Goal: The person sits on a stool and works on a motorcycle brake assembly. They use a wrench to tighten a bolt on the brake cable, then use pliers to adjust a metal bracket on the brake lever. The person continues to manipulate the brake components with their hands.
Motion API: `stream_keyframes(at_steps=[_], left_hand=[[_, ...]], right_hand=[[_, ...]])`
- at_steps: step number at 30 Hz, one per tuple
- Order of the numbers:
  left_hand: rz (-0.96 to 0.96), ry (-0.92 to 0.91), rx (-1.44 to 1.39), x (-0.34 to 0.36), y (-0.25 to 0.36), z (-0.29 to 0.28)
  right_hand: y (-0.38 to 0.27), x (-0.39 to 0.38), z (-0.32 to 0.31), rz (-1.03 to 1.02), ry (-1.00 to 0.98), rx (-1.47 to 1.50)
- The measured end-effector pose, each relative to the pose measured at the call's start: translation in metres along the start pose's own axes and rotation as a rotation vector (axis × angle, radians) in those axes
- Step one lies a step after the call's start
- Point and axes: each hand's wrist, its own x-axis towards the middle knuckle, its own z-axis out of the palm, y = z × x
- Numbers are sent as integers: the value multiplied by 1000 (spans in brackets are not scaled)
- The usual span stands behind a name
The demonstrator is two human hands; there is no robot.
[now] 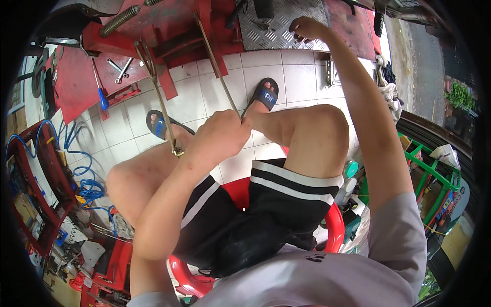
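My left hand [222, 134] is closed around the lower end of a long thin brass-coloured metal rod [209, 46], which slants up to the red stand in front of me. A second, similar rod [157, 92] runs down from the stand and ends beside my left wrist. My right arm is stretched far forward. Over the silver diamond-patterned plate [276, 36], my right hand [308, 29] has loosely bent fingers with gaps between them. I can make out nothing held in it. Small dark items [262, 24] lie on the plate to its left.
On the red platform at left are a blue-handled screwdriver [103, 98] and wrenches [120, 71]. A coil spring [119, 21] sits above. Coiled blue hose [91, 188] lies on the tiled floor. Beside me are a red tool cart [48, 238] and a green rack [434, 176]. I sit on a red chair [335, 229].
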Motion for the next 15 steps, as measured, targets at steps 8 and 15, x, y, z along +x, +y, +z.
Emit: stream_keyframes(at_steps=[8, 15], left_hand=[[-2, 75, -116, 6, -15, 13], [-23, 57, -146, 5, -9, 7]], right_hand=[[31, 110, 59, -112, 522, -98], [4, 133, 68, -166, 652, -228]])
